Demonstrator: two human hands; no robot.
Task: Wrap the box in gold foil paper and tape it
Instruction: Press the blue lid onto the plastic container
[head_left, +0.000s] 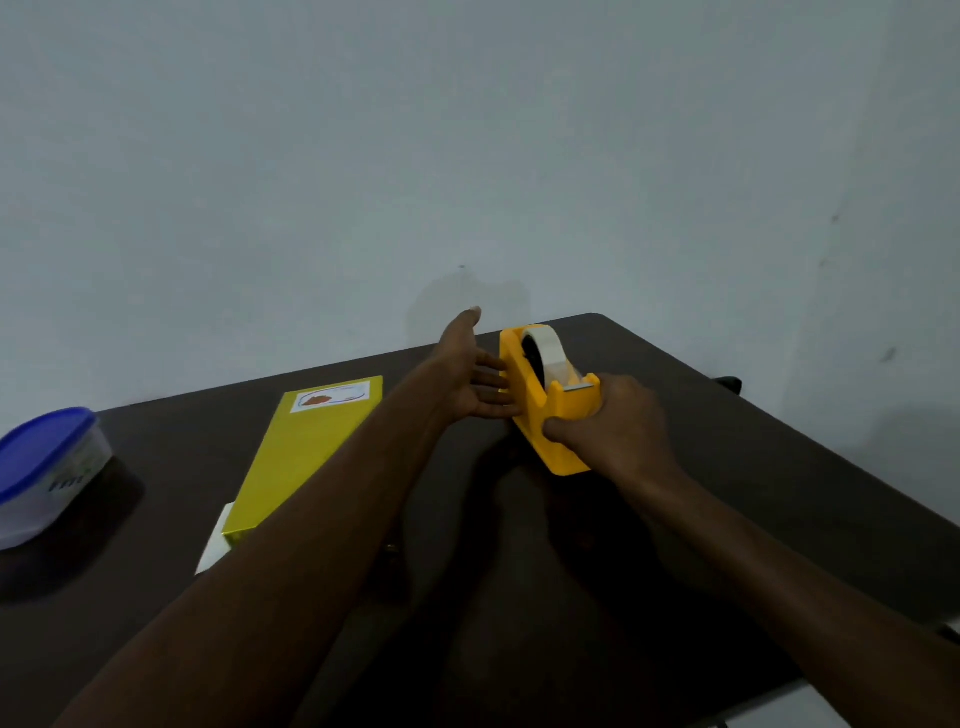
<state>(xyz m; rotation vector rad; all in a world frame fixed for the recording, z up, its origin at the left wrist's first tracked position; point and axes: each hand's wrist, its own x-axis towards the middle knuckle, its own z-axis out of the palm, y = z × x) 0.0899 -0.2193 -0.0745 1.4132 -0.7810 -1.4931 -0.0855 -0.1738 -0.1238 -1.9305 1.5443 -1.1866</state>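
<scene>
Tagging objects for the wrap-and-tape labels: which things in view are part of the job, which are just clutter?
Job:
- gold-wrapped box with printed label
- yellow tape dispenser with tape roll, gripped by right hand
- left hand, open against the dispenser's side

Lying about:
- blue-lidded plastic container
- white piece under the box's near end

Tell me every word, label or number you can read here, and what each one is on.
None can be read for sure.
Gold-wrapped box: a white sticker with a brown picture; its print is too small to read.
Tub with a blue lid: dark letters on its side, too blurred to read.
Yellow tape dispenser, held by the right hand: no text visible.
</scene>
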